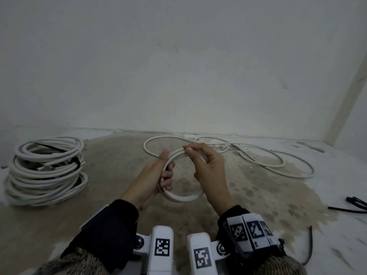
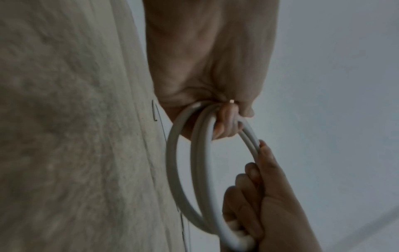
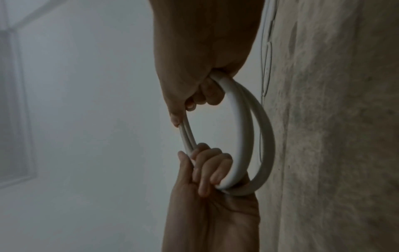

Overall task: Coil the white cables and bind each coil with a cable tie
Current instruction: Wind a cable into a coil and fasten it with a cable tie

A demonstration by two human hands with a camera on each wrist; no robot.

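Because each finished coil needs somewhere out of the way, the tall stack of bound white round-sheathed cable coils (image 1: 44,171) sits at nine o'clock on the bare concrete floor (image 1: 111,155), black ties already cinched across its turns, well apart from the working spot.

Moving rightward, the left hand (image 1: 156,175) is curled shut around the near-left side of the small white cable coil (image 1: 182,197) in progress, thumb up along the outer edge; this hand acts as the anchor, so the two turns made so far stay stacked and cannot spring open (the wrist views show exactly two strands running side by side). At about twelve o'clock on that ring, the right hand (image 1: 208,167) pinches the strands between thumb and fingertips, its other fingers loosely bent inside the loop, apparently laying the fresh turn against the earlier one before the left grip takes it over.

From that pinch the loose white cable tail (image 1: 264,159) snakes away toward one and two o'clock, lying slack in wide curves on the floor, which leaves it free to feed in without kinking. Much of it remains uncoiled, so the winding is judged early.

At three o'clock and four o'clock, spare black plastic cable ties (image 1: 355,203) lie within the right hand's reach, ready for binding.
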